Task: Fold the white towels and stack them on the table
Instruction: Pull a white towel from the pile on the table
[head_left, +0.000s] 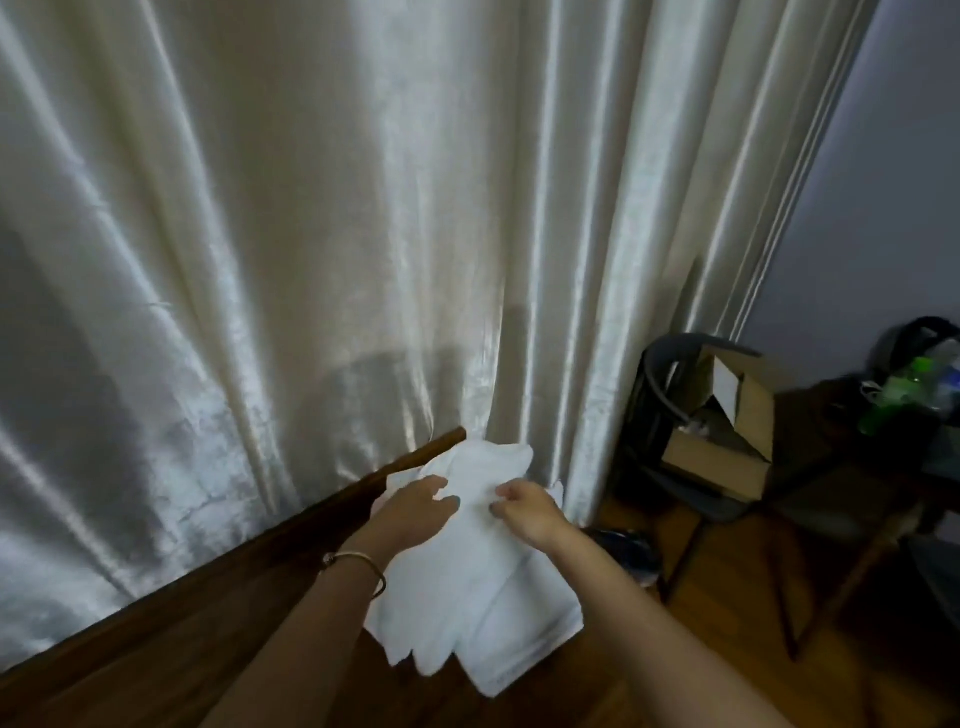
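Note:
A pile of white towels (483, 597) lies on the dark wooden table (171, 649), reaching from its far right corner toward me. My left hand (413, 512), with a bangle on the wrist, rests flat on the upper part of the towels, fingers spread. My right hand (524, 509) is just to its right, fingers curled down and pinching the top layer of towel. The towels' near corners hang loose and uneven over the lower layers.
A shiny pale curtain (363, 234) hangs right behind the table. To the right stands a dark chair (670, 415) holding an open cardboard box (727, 431). Further right is a low table with a green bottle (896, 395) and a bag. Wooden floor lies below.

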